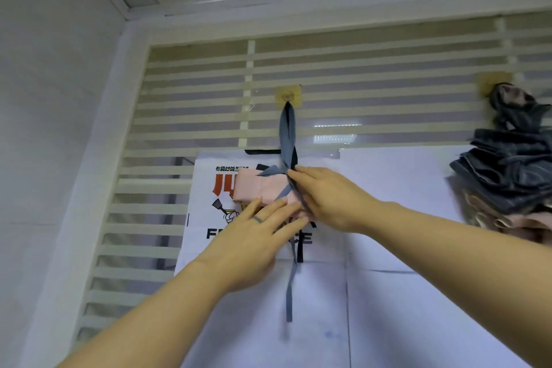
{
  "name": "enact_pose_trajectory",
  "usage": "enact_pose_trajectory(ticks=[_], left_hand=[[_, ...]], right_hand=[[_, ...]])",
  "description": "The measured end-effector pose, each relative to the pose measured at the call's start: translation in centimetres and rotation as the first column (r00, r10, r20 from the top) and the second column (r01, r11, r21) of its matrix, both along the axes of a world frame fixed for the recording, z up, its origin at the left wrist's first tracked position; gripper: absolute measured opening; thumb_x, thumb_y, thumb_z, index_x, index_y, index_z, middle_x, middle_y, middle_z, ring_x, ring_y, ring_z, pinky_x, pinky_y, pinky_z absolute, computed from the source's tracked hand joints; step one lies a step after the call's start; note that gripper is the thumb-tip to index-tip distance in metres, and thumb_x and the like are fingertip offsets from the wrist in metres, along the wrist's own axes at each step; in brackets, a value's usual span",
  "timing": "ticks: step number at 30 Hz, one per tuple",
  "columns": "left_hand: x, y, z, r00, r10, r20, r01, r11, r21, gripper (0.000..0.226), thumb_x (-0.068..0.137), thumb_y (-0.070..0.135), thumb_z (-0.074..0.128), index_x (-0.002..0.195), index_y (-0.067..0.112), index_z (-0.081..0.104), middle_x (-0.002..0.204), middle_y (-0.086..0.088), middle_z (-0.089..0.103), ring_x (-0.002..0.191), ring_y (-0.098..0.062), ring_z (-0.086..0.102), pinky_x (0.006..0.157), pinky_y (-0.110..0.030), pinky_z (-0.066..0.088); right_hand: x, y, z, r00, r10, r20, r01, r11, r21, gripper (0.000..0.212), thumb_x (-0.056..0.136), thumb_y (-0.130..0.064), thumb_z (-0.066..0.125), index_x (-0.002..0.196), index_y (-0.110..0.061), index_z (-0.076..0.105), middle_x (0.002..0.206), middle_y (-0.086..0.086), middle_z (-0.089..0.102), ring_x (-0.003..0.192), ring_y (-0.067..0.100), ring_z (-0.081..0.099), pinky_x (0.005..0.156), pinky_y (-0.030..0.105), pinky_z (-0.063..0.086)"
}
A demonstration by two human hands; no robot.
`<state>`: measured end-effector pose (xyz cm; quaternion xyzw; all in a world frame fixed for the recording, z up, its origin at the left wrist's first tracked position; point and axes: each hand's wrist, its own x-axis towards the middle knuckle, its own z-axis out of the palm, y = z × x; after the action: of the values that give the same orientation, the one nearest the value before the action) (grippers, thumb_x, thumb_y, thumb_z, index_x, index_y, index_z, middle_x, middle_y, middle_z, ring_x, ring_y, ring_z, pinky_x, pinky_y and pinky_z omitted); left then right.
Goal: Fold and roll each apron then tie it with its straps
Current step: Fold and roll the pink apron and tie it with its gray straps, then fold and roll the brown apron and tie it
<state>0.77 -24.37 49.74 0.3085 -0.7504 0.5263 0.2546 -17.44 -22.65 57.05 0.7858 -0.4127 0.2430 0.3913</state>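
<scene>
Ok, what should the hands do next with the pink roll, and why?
Probably pull the grey strap snug with the right hand, which pinches it beside the pink roll. The left hand presses flat on the roll, and a strap tail dangles loose below, so the tie looks unfinished.

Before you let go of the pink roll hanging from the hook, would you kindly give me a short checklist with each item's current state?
1. grey loop on the hook: ok, it hangs from it.
2. pink apron rolled: ok, compact roll.
3. strap round the roll: ok, it crosses it.
4. Knot finished: cannot tell, the right hand holding the strap covers it.
5. left hand steadying the roll: ok, flat fingers on it.
6. strap tail tucked: not ok, it dangles below.
</scene>
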Motion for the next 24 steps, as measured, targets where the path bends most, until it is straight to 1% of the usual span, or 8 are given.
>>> enact_pose_trajectory(ticks=[5,8,10,12,14,17,19,24], left_hand=[[0.5,4.3,-0.4,0.999,0.047,-0.012,-0.047,0.997,0.065,0.075,0.051,0.024,0.081,0.123,0.024,0.062,0.131,-0.004,0.059,0.119,-0.023,0.059,0.095,-0.047,0.048],[1.0,6.2,-1.3,0.997,0.05,-0.063,-0.045,0.996,0.076,0.058,0.056,0.025,0.081,0.112,0.026,0.068,0.121,-0.002,0.064,0.108,-0.022,0.064,0.095,-0.048,0.046],[1.1,7.6,-2.8,0.994,0.033,-0.1,-0.021,0.992,0.121,0.046,0.072,0.025,0.073,0.117,0.027,0.064,0.124,0.001,0.061,0.112,-0.022,0.061,0.107,-0.048,0.034],[0.7,9.0,-5.1,0.987,0.044,-0.152,0.0,0.961,0.278,0.04,0.092,0.026,0.052,0.132,0.029,0.052,0.136,0.005,0.049,0.122,-0.02,0.05,0.117,-0.041,0.014],[0.1,10.2,-7.3,0.972,-0.013,-0.235,0.095,0.935,0.342,0.038,0.098,0.028,0.041,0.136,0.032,0.047,0.136,0.01,0.046,0.122,-0.016,0.047,0.116,-0.033,0.012],[-1.6,13.0,-13.5,0.928,-0.039,-0.371,0.238,0.826,0.51,0.033,0.097,0.029,0.044,0.128,0.031,0.055,0.125,0.011,0.054,0.11,-0.016,0.053,0.094,-0.026,0.033],[-3.0,14.7,-19.1,0.916,0.0,-0.402,0.282,0.714,0.641,0.027,0.095,0.029,0.048,0.117,0.029,0.064,0.115,0.008,0.059,0.102,-0.018,0.058,0.082,-0.03,0.043],[-6.0,18.0,-31.3,0.904,0.099,-0.416,0.345,0.408,0.846,0.024,0.091,0.022,0.054,0.112,0.023,0.067,0.109,0.003,0.064,0.101,-0.017,0.06,0.084,-0.037,0.049]], right_hand=[[-0.2,3.0,-0.5,0.999,-0.031,-0.038,0.029,0.998,-0.047,0.042,0.094,-0.023,0.048,0.136,-0.018,0.045,0.133,0.002,0.045,0.121,0.025,0.04,0.099,0.035,0.033],[-0.1,5.3,-1.3,1.0,-0.014,-0.022,0.013,0.999,-0.046,0.04,0.093,-0.019,0.047,0.133,-0.02,0.049,0.137,0.002,0.045,0.124,0.026,0.039,0.103,0.035,0.031],[0.2,7.2,-2.5,0.999,0.033,0.025,-0.033,0.999,0.001,0.038,0.093,-0.019,0.048,0.13,-0.019,0.055,0.134,0.001,0.051,0.122,0.026,0.043,0.101,0.037,0.036],[0.3,9.3,-4.9,0.992,0.081,0.1,-0.092,0.989,0.111,0.032,0.094,-0.019,0.049,0.123,-0.021,0.061,0.125,-0.001,0.06,0.114,0.024,0.052,0.094,0.04,0.044],[0.1,10.9,-7.6,0.971,0.132,0.197,-0.175,0.96,0.217,0.028,0.094,-0.022,0.05,0.119,-0.023,0.065,0.116,-0.004,0.066,0.105,0.017,0.059,0.089,0.037,0.049],[-0.9,13.7,-15.5,0.931,0.162,0.327,-0.295,0.862,0.412,0.02,0.093,-0.026,0.054,0.107,-0.026,0.069,0.097,-0.009,0.07,0.086,0.009,0.062,0.078,0.026,0.049],[-2.1,15.2,-22.3,0.916,0.112,0.385,-0.326,0.767,0.552,0.016,0.091,-0.027,0.056,0.101,-0.027,0.069,0.091,-0.011,0.069,0.081,0.008,0.063,0.074,0.021,0.048],[-6.7,18.0,-36.4,0.865,-0.151,0.479,-0.308,0.594,0.743,0.016,0.09,-0.017,0.061,0.103,-0.017,0.071,0.087,-0.008,0.066,0.076,0.004,0.058,0.066,0.01,0.041]])
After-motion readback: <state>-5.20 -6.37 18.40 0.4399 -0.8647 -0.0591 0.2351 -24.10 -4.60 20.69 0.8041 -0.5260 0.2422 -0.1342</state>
